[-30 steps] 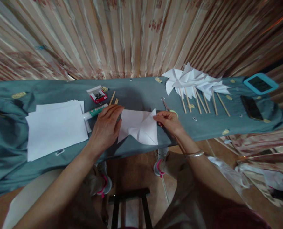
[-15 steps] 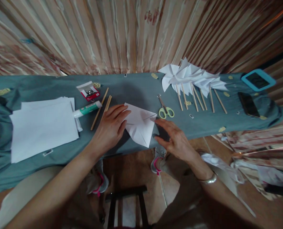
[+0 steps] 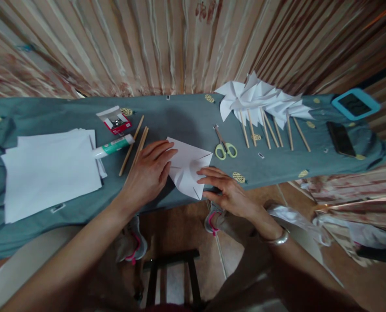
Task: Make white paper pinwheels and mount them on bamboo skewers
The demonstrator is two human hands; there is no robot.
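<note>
A square of white paper [image 3: 189, 167] with slits cut in from its corners lies on the cloth, its lower part bowed up. My left hand [image 3: 150, 171] holds it by the left edge, fingers bent over the top and thumb tucked below. Over the right edge reaches my right hand [image 3: 224, 188], its fingers touching the paper and its thumb apart near the bottom corner. Scissors [image 3: 224, 147] with light green handles lie just beyond the paper's right corner. Wooden sticks [image 3: 132, 149] rest beside my left hand.
To the left are stacked white sheets [image 3: 50, 173], a glue stick [image 3: 113, 146] and a small red box [image 3: 117, 123]. Paper pinwheels [image 3: 261, 102] on sticks lie at back right, near a blue-framed device [image 3: 355, 105] and a phone [image 3: 341, 138]. A curtain [image 3: 167, 47] hangs behind.
My right hand has moved left and down from beside the right corner onto the paper's right edge. My left hand keeps its place on the paper. The view has shifted slightly.
</note>
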